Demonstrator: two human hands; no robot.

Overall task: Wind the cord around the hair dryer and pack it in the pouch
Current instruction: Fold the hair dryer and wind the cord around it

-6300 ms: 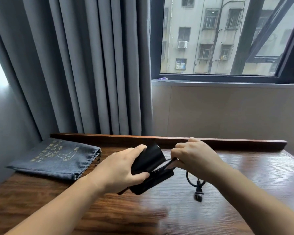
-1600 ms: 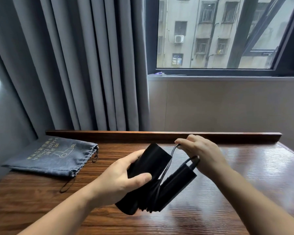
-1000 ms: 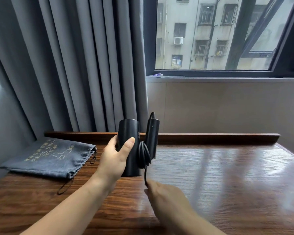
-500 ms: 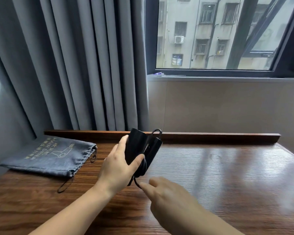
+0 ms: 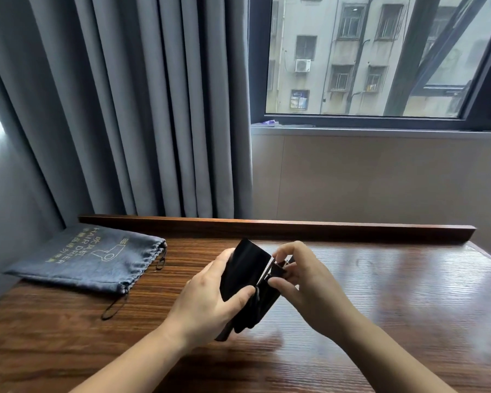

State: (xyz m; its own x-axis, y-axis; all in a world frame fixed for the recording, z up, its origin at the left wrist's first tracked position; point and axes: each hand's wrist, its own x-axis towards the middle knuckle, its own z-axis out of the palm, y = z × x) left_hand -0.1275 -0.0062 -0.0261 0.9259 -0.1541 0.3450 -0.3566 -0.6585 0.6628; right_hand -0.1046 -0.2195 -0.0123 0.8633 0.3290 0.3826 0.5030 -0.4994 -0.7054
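Note:
A black folded hair dryer (image 5: pixel 245 275) is held just above the middle of the wooden table (image 5: pixel 380 293), tilted with its barrel up and away from me. My left hand (image 5: pixel 210 296) grips the barrel, thumb across its front. My right hand (image 5: pixel 301 279) pinches the black cord end (image 5: pixel 278 269) against the folded handle, beside the wound cord. Most of the cord is hidden between the hands. The grey drawstring pouch (image 5: pixel 88 258) printed "HAIR DRIER" lies flat at the table's far left, its mouth facing right.
The pouch's black drawstring loop (image 5: pixel 115 307) trails onto the table toward me. A raised wooden ledge (image 5: pixel 295 229) runs along the table's back edge. Grey curtains (image 5: pixel 125 109) hang behind the left half, a window (image 5: pixel 366 58) behind the right.
The dryer came down from upright to tilted and lower over the table. My right hand moved from under it up to its right side and took hold of the cord end.

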